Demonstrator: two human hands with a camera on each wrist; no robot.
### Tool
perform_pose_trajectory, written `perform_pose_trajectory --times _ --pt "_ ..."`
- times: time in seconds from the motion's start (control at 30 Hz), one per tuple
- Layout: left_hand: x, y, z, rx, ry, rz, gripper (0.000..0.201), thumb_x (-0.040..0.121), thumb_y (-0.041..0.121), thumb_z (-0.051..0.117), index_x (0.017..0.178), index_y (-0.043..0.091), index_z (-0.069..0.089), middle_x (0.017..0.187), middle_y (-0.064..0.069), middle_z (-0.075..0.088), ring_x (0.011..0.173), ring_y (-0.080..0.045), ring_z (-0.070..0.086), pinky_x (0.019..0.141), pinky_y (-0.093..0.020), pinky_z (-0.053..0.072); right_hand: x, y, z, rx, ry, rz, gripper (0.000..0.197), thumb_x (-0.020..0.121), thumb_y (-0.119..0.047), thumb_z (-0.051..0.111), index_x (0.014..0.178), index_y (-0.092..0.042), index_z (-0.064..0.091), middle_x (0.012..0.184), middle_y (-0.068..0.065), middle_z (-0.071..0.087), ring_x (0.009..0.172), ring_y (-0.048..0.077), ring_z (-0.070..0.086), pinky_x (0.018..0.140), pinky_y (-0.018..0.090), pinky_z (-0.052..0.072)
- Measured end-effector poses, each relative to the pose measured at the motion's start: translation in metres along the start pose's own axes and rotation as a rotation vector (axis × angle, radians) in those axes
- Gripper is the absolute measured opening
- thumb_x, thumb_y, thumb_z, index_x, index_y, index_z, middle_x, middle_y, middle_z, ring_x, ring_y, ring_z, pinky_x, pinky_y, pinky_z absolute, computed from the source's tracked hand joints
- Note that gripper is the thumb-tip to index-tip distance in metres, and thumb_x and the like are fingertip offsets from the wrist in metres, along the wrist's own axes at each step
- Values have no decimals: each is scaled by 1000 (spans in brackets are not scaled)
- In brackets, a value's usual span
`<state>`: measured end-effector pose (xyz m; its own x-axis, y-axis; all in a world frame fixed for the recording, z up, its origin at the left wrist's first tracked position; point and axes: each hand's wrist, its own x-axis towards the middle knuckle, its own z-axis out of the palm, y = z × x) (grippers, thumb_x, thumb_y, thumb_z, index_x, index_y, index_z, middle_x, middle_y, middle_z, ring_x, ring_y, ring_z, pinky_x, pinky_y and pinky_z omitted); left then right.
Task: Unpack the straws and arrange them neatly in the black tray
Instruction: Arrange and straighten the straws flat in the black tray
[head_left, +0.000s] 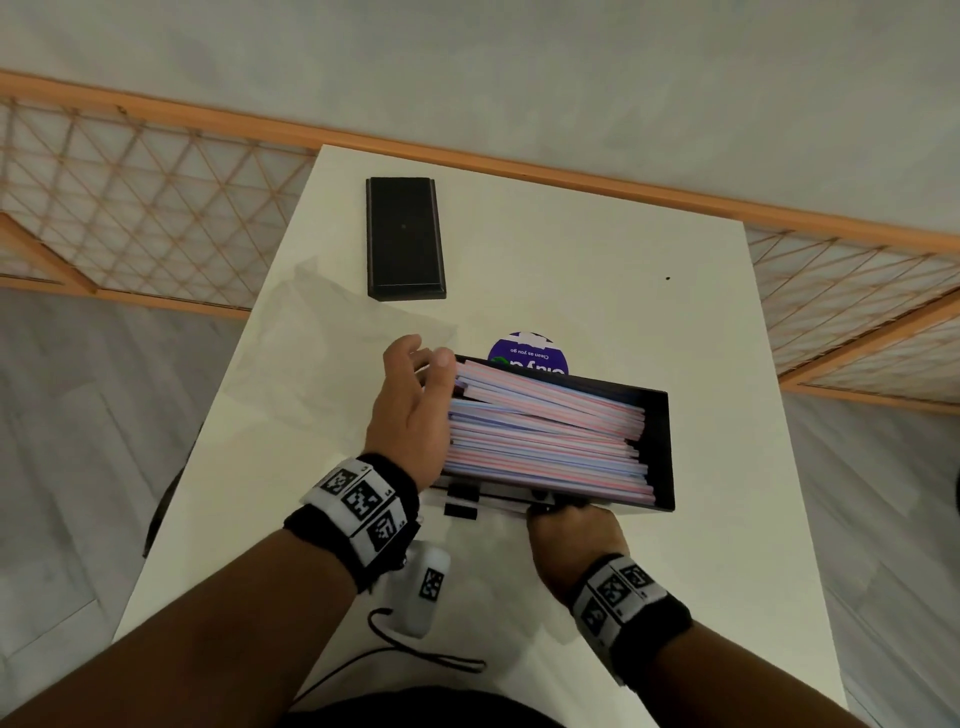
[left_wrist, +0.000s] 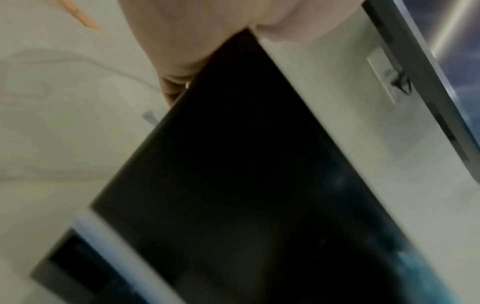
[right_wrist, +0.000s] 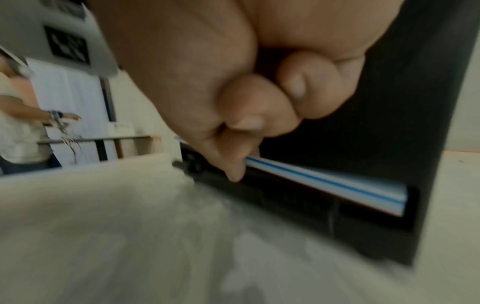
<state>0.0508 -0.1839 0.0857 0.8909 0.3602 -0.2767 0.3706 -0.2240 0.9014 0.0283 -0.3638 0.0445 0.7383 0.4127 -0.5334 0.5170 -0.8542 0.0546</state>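
A black tray (head_left: 660, 447) sits mid-table, packed with pink- and blue-striped straws (head_left: 545, 436) lying left to right. My left hand (head_left: 415, 410) is flat against the straw ends at the tray's left end, fingers straight. My right hand (head_left: 571, 535) is at the tray's near wall. In the right wrist view, its curled fingers (right_wrist: 233, 133) pinch the end of a blue-striped straw (right_wrist: 324, 181) that lies along the tray's dark wall (right_wrist: 402, 102). The left wrist view is blurred; it shows the tray's black side (left_wrist: 233, 164) below my palm (left_wrist: 194, 30).
A black rectangular box (head_left: 405, 239) lies at the table's far left. A clear plastic wrapper (head_left: 332, 322) lies left of my left hand. A purple round sticker (head_left: 527, 353) shows behind the tray. A white device with a cord (head_left: 426, 592) lies near the front edge.
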Motion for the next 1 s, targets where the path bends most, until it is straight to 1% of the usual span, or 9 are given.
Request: perform_pose_trajectory --times 0.07,0.1,0.17,0.33,0.37,0.43,0.57,0.83,1.0 --pt "4 0 -6 -151 60 -19 67 91 72 36 140 26 40 129 6 56 114 -16 56 100 -35 42 -15 4 -16 -4 36 -18 18 56 -14 81 64 -17 65 56 8 63 45 31 62 43 33 44" --pt "6 2 -9 -229 90 -40 70 80 77 35 131 30 45 126 7 58 116 -17 58 105 -40 43 -26 9 -19 17 73 -30 31 42 -15 86 53 -18 57 43 6 53 32 29 52 37 26 30" --pt "10 8 -14 -370 127 -81 71 74 79 34 127 33 47 132 4 59 124 -18 58 112 -43 41 -46 17 -33 44 189 17 37 39 -17 88 50 -18 52 37 3 47 27 28 46 40 23 20" --pt "14 21 -13 -367 88 -86 56 81 69 36 121 33 50 129 3 60 122 -18 58 113 -43 40 -43 33 -76 42 423 49 28 57 -24 82 59 -19 55 53 0 55 43 30 55 40 27 37" --pt "13 20 -10 -316 81 -70 55 83 68 37 121 31 51 125 2 61 118 -20 59 111 -42 42 -34 34 -76 70 438 7 24 66 -35 75 66 -18 59 63 1 59 54 31 59 45 33 47" --pt "10 16 -3 -173 42 -62 59 97 63 35 136 20 47 132 -7 60 119 -25 58 105 -37 40 -14 33 -74 123 345 -55 49 79 -63 50 91 -19 65 89 2 63 82 31 60 71 43 54" --pt "7 13 7 29 -37 -77 63 105 55 26 157 18 23 154 -7 46 132 -25 51 105 -33 35 6 24 -61 213 168 -82 88 76 -86 21 132 -24 49 127 -3 52 118 24 48 101 45 41" --pt "12 7 3 -46 39 -130 56 106 54 26 143 14 36 133 -9 58 106 -22 54 98 -34 42 12 19 -60 210 201 -68 98 67 -95 26 142 -32 37 130 -6 46 121 22 42 104 46 36" --pt "9 8 5 -1 36 -55 53 106 50 31 144 14 36 134 -2 54 117 -22 57 92 -28 36 26 10 -60 142 197 -114 94 66 -96 21 134 -37 46 120 -1 46 113 26 42 97 46 35"
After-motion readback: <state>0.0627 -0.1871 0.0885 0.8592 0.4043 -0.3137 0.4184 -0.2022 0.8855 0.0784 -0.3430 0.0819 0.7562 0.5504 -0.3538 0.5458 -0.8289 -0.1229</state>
